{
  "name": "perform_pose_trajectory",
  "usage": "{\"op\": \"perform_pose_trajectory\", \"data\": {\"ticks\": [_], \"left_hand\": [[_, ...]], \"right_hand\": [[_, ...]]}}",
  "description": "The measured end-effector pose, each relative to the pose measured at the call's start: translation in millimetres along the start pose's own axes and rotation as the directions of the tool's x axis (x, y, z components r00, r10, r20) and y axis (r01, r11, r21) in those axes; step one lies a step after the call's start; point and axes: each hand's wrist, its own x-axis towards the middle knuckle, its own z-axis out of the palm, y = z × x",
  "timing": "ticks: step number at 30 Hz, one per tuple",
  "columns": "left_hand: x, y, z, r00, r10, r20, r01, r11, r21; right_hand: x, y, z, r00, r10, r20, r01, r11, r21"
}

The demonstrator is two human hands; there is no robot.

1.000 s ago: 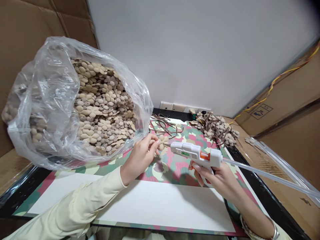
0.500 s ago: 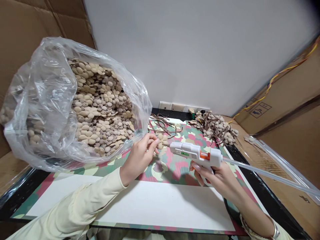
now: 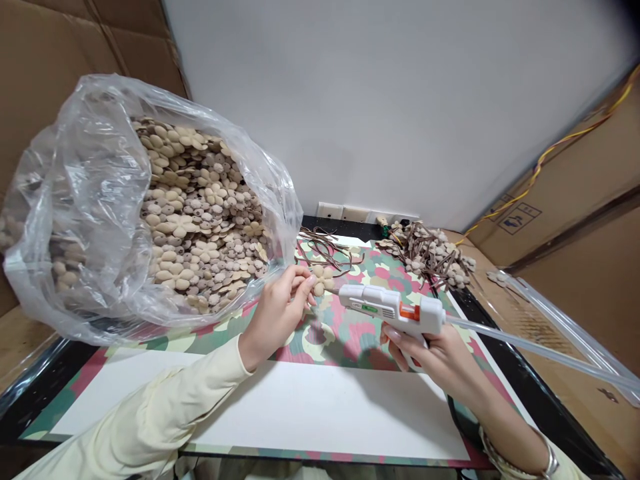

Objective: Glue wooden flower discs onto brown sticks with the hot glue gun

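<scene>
Between thumb and fingers, my left hand (image 3: 283,307) pinches a beige padded flower (image 3: 323,280) above the camouflage-patterned mat (image 3: 315,340). My right hand (image 3: 425,353) is wrapped round the handle of a white glue gun (image 3: 385,307) with an orange part near its back. The gun's nozzle points left and reaches the flower's edge or just in front of it; whether they touch I cannot tell. A long clear glue stick (image 3: 515,343) runs out of the gun's rear. Close behind the left hand, brown cords (image 3: 327,250) lie on the mat.
A clear plastic bag (image 3: 100,180) full of beige and greyish flowers (image 3: 200,227) stands on the left. Back right is a pile of small flowers with brown stems (image 3: 435,257). Spare glue sticks (image 3: 570,327) lie on cardboard at right. A white sheet (image 3: 300,407) lies in front.
The flower in my left hand has shifted very slightly left, its petals turned a little. The glue gun stays almost where it was, still in my right hand.
</scene>
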Motion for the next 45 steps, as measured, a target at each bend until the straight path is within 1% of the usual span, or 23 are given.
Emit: {"op": "perform_pose_trajectory", "data": {"ticks": [4, 7, 10, 13, 15, 17, 21, 23, 28, 36, 45], "left_hand": [[0.7, -0.1, -0.1, 1.000, -0.009, -0.005, 0.009, 0.999, -0.045], [1.3, 0.0, -0.9, 1.000, -0.027, 0.006, 0.027, 0.995, -0.094], [2.4, -0.5, -1.8, 0.999, -0.044, 0.009, 0.044, 0.991, -0.123], [2.9, -2.4, -1.4, 0.999, -0.046, 0.004, 0.046, 0.993, -0.111], [2.7, -3.6, -0.4, 0.999, -0.045, 0.011, 0.046, 0.994, -0.095], [1.8, -3.9, 0.8, 0.999, -0.048, 0.024, 0.050, 0.995, -0.086], [-0.6, -1.0, 2.1, 0.998, -0.045, 0.046, 0.049, 0.995, -0.083], [-1.4, 0.7, 2.2, 0.997, -0.045, 0.056, 0.050, 0.995, -0.082], [-1.3, 0.8, 2.4, 0.997, -0.055, 0.056, 0.061, 0.994, -0.093], [-0.1, -3.2, 1.4, 0.997, -0.062, 0.039, 0.066, 0.991, -0.119], [3.5, -2.2, -0.2, 0.988, -0.138, 0.065, 0.150, 0.955, -0.255]], "right_hand": [[0.5, -2.1, -0.5, 1.000, -0.021, -0.004, 0.021, 1.000, -0.008], [0.4, 0.0, -0.8, 1.000, 0.007, -0.013, -0.007, 1.000, 0.012], [-0.6, 2.5, -1.9, 0.999, 0.042, -0.011, -0.040, 0.993, 0.109], [-1.1, 2.6, -3.1, 1.000, 0.017, 0.006, -0.018, 0.973, 0.229], [-0.6, 1.6, -3.3, 1.000, 0.015, 0.006, -0.016, 0.966, 0.257], [0.4, 0.7, -2.8, 1.000, 0.026, -0.005, -0.024, 0.973, 0.230], [2.2, 0.3, -1.3, 0.999, 0.034, -0.035, -0.030, 0.994, 0.109], [2.4, 0.7, -0.8, 0.998, 0.046, -0.044, -0.043, 0.996, 0.075], [1.2, 1.6, -0.7, 0.998, 0.053, -0.036, -0.050, 0.996, 0.070], [0.6, 2.5, -0.5, 0.999, 0.022, -0.049, -0.020, 0.998, 0.061], [0.0, 4.2, 0.3, 0.998, 0.014, -0.059, -0.012, 0.999, 0.034]]}}
